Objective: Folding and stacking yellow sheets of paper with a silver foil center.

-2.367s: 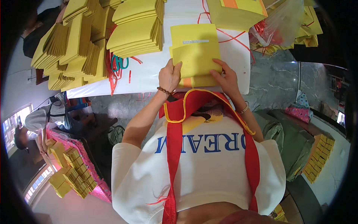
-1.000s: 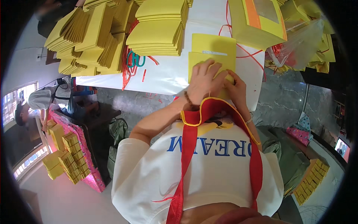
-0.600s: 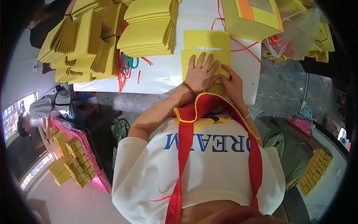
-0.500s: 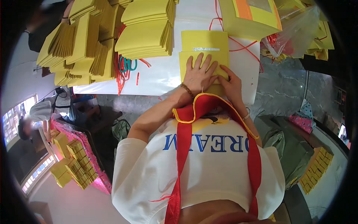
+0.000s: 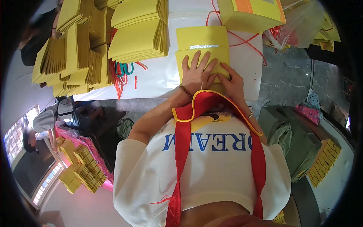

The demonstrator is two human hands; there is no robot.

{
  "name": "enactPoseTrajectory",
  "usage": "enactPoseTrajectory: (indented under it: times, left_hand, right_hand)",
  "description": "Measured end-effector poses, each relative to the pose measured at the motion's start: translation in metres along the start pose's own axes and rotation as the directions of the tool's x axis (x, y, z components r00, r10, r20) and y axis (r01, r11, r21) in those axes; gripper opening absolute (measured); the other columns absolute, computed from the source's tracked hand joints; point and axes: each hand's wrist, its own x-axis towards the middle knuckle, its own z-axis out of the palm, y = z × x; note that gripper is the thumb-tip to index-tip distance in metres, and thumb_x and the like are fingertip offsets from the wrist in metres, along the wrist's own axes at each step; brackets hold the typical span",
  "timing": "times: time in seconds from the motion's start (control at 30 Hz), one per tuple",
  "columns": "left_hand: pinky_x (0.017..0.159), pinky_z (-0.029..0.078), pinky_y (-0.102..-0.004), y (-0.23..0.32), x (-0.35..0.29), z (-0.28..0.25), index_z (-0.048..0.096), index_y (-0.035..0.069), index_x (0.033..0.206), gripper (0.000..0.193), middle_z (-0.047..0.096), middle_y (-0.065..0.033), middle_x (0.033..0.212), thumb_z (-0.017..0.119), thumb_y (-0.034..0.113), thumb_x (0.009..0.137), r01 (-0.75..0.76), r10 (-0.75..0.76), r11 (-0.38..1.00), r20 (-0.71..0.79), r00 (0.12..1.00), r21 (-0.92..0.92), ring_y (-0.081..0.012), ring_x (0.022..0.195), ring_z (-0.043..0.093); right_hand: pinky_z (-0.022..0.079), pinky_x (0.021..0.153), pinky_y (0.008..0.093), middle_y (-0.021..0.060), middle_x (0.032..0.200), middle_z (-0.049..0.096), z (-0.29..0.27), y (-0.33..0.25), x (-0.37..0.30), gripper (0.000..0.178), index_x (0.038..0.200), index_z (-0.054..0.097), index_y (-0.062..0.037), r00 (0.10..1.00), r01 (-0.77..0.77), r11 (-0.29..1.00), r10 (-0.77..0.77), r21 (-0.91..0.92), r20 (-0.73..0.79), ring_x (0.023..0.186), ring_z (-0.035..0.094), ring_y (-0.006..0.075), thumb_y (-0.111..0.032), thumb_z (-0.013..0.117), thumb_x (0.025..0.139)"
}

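Before me on the table lies yellow paper (image 5: 201, 36), its near part folded up over the far part, with a thin silvery strip (image 5: 204, 46) just beyond the fold's free edge. My left hand (image 5: 197, 75) presses flat on the folded part, fingers spread. At the paper's right edge is my right hand (image 5: 233, 83), thumb and forefinger closed on that edge; its other fingers are partly hidden. Fanned stacks of folded yellow paper (image 5: 138, 36) stand to the left of my hands. Green-handled scissors (image 5: 124, 69) rest near them, among red strips (image 5: 120, 84).
A yellow block with an orange band (image 5: 245, 17) stands at the far right, beside a clear plastic bag (image 5: 297, 28). Red string (image 5: 242, 42) trails over the white table cover (image 5: 159, 81). Another person (image 5: 56, 115) is off to the left, near bundled yellow stacks (image 5: 89, 166).
The view has tilted slightly, so the table's things appear a little further left. Both hands stay on the folded paper, with hardly any shift. The person at the left has moved a little.
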Motion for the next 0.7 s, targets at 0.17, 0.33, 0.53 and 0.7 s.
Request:
enactPoseTrajectory:
  times: [0.17,0.33,0.53,0.7]
  left_hand:
    - [0.092,0.027,-0.057,0.001,-0.002,0.005,0.05,0.018,0.123,0.055,0.044,-0.0081,0.129,0.067,0.031,0.072,0.011,-0.011,1.0,-0.003,1.0,0.011,-0.0313,0.12,0.038]
    - [0.095,0.023,-0.0593,0.0,-0.002,0.007,0.051,0.019,0.121,0.05,0.043,-0.009,0.13,0.06,0.036,0.075,0.013,-0.015,0.999,0.038,0.999,0.047,-0.033,0.122,0.035]
    - [0.099,0.017,-0.0583,-0.003,-0.005,0.012,0.046,0.017,0.126,0.048,0.043,-0.0071,0.131,0.05,0.032,0.08,0.002,-0.008,0.995,0.06,0.998,0.102,-0.0314,0.126,0.031]
    - [0.102,0.023,-0.0429,-0.023,-0.008,0.008,0.047,0.007,0.123,0.043,0.05,-0.0084,0.123,0.048,0.023,0.084,0.185,-0.199,0.864,0.02,0.98,-0.469,-0.0245,0.121,0.038]
  right_hand:
    - [0.047,0.076,0.0303,0.0135,0.108,0.06,-0.006,-0.01,-0.001,0.037,0.114,0.058,-0.0039,0.997,-0.063,0.998,0.064,-0.013,0.05,0.092,0.06,0.02,-0.012,0.064,0.078]
    - [0.038,0.089,0.0449,0.0093,0.122,0.05,0.0,-0.022,0.002,0.036,0.11,0.056,-0.0086,0.807,0.49,0.591,-0.585,-0.64,0.078,0.11,0.049,0.0244,-0.021,0.064,0.077]
    - [0.024,0.098,0.0575,0.0118,0.133,0.04,0.034,-0.016,0.016,0.04,0.111,0.053,-0.0106,0.596,0.751,0.283,-0.677,-0.596,0.431,0.124,0.037,0.0295,-0.037,0.056,0.082]
    - [0.016,0.102,0.0601,0.0117,0.141,0.031,0.036,-0.002,0.017,0.048,0.119,0.05,-0.0105,0.718,0.686,0.602,-0.654,-0.408,0.241,0.13,0.03,0.0302,-0.042,0.052,0.083]
